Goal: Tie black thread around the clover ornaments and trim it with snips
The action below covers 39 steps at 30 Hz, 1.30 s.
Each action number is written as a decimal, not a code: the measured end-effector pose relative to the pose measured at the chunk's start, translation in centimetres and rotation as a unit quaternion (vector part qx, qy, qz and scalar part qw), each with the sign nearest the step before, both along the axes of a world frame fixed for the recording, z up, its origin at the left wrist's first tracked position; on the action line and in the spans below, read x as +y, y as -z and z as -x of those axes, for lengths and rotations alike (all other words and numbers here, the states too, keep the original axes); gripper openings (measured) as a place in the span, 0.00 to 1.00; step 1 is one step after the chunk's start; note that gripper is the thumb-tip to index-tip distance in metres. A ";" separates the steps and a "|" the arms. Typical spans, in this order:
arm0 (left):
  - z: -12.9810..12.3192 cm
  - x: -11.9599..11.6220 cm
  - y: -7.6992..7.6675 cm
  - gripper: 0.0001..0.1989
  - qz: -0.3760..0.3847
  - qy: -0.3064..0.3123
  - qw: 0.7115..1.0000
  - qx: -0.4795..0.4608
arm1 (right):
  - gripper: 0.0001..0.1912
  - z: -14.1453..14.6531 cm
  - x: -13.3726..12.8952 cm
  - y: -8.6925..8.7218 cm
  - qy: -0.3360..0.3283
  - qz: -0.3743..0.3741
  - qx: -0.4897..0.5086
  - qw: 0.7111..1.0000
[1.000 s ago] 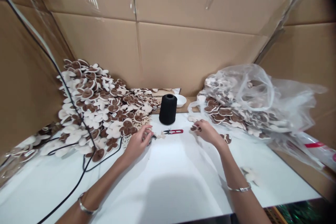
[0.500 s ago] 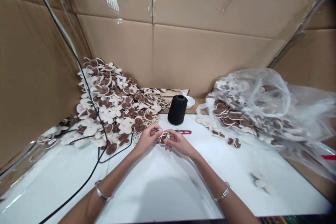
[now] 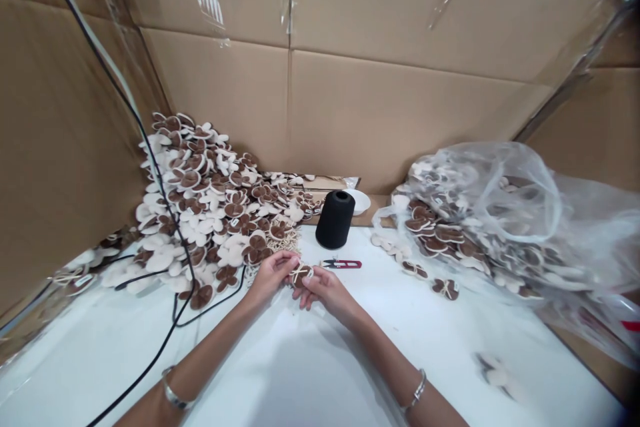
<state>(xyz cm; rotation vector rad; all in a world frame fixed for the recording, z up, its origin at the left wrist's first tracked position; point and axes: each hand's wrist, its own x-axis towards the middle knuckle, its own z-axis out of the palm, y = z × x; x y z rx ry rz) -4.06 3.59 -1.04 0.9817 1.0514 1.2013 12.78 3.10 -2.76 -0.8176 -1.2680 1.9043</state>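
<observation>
Between my two hands, above the white table, is a brown flower-shaped felt piece [image 3: 301,275] with a pale edge and a cream string bow on its face. My left hand [image 3: 273,277] pinches its left side between thumb and fingertips. At its right side my right hand [image 3: 325,290] grips it, thumb on top and fingers curled beneath. Just beyond my right hand lie red-handled thread snips [image 3: 344,264]. Behind them stands a cone of black thread [image 3: 335,220].
A big heap of brown and cream felt pieces [image 3: 200,213] rises at the left, with a black cable [image 3: 184,247] across it. Clear plastic bags [image 3: 520,207] of similar pieces lie at the right. A white bowl [image 3: 361,201] sits behind the cone. Cardboard walls [image 3: 400,107] enclose the table.
Both hands have shifted slightly left and down in view with the felt piece, whose bowed face now shows more fully. The thread snips are less covered by my right hand.
</observation>
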 end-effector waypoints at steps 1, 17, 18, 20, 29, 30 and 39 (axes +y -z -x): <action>0.1 0.0 0.0 0.20 -0.003 -0.002 1.000 0.005 | 0.25 0.0 0.0 -0.1 -0.006 0.001 -0.002 1.000; -0.2 0.0 0.2 0.18 -0.047 -0.006 0.995 0.083 | 0.18 0.0 0.3 0.1 -0.011 0.015 0.002 1.000; -0.4 -0.1 0.2 0.17 -0.077 -0.033 0.990 0.115 | 0.18 0.1 0.4 0.3 0.005 0.019 0.003 1.000; -0.7 -0.3 -0.1 0.12 -0.152 -0.080 0.962 0.212 | 0.20 0.3 0.5 0.6 0.025 0.021 0.008 0.999; -0.9 -1.9 -0.9 0.12 -0.335 -0.079 0.803 0.487 | 0.27 1.2 -0.1 1.0 0.073 -0.022 0.005 0.997; -1.0 -1.9 -0.8 0.13 -0.330 -0.074 0.796 0.501 | 0.27 1.3 -0.2 1.1 0.079 -0.028 0.000 0.997; -1.2 -2.1 -0.4 0.16 -0.274 -0.056 0.795 0.538 | 0.24 1.5 -0.6 1.3 0.086 -0.074 -0.018 0.993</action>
